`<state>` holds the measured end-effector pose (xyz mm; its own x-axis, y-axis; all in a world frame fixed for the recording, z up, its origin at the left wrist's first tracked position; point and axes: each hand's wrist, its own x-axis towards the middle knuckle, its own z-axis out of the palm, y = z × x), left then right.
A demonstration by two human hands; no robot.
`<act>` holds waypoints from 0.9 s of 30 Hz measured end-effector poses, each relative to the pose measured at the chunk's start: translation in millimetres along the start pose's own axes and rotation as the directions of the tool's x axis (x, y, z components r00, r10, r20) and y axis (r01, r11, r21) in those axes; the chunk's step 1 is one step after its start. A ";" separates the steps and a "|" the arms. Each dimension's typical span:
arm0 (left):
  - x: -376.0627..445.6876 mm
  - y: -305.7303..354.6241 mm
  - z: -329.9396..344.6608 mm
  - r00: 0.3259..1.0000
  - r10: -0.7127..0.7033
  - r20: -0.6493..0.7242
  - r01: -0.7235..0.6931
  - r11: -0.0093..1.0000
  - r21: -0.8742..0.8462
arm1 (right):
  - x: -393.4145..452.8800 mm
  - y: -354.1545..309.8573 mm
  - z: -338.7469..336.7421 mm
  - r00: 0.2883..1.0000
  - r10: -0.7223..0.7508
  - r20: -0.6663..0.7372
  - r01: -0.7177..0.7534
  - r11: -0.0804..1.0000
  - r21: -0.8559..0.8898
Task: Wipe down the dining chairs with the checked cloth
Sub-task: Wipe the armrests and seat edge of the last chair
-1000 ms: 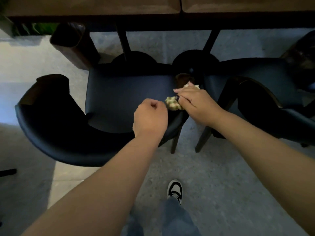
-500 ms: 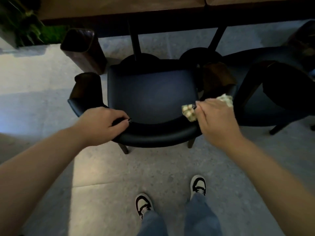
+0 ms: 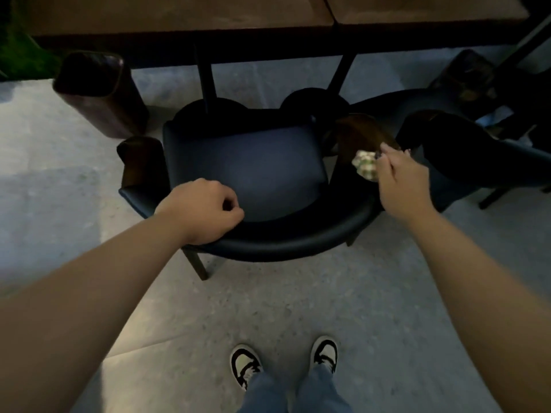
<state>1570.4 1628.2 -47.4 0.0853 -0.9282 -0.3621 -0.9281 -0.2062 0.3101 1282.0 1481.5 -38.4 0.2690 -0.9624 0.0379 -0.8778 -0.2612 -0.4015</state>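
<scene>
Right hand [image 3: 401, 180] — one cloth [image 3: 364, 165], two chairs [image 3: 253, 174]

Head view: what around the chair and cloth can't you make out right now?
- Checked cloth: mostly hidden by the right hand; its contact with the wooden armrest is unclear.
- Left hand: its fingers curl over the chair back, fingertips hidden.
- Neighbouring chair: too dark for detail.
- Table: cut off by the top edge.

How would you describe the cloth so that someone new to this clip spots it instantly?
Start at the dark chair pulled out from the long table. At its wooden armrest on the right side of the picture, the right hand holds a crumpled checked cloth, the only pale patterned thing among dark furniture.
</scene>
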 end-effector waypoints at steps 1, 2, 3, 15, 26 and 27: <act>-1.1 -0.2 1.0 0.999 -0.019 -0.042 0.017 0.999 -0.049 | -6.7 -3.5 4.2 0.999 0.032 -0.016 -0.031 0.999 0.041; -1.4 -0.2 1.1 0.996 -0.046 -0.080 0.038 0.994 -0.101 | -17.0 -11.2 10.2 0.998 0.044 -0.041 -0.042 0.998 0.051; -1.1 -0.1 1.0 0.991 -0.075 -0.112 0.058 0.987 -0.147 | -29.6 -21.6 17.8 0.996 0.035 -0.081 -0.031 0.999 0.043; -28.2 -37.8 -0.4 0.537 -0.695 -0.478 0.059 0.596 -0.801 | -138.8 -192.4 68.1 0.986 -0.028 -0.166 0.087 0.929 0.361; -44.5 -109.2 -18.8 0.735 -0.649 0.196 0.277 0.023 -0.961 | -94.3 -289.7 128.9 0.872 -0.385 0.301 0.392 0.919 0.039; -40.7 -103.5 -18.8 0.741 -0.636 0.215 0.269 -0.012 -0.963 | -94.0 -283.4 126.9 0.855 -0.445 0.267 0.447 0.893 0.057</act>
<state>1669.7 1681.6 -48.2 0.5750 -0.4906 -0.6547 0.3835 -0.5452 0.7454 1555.8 1655.5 -44.2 0.7261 -0.6867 -0.0337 -0.6413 -0.6588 -0.3935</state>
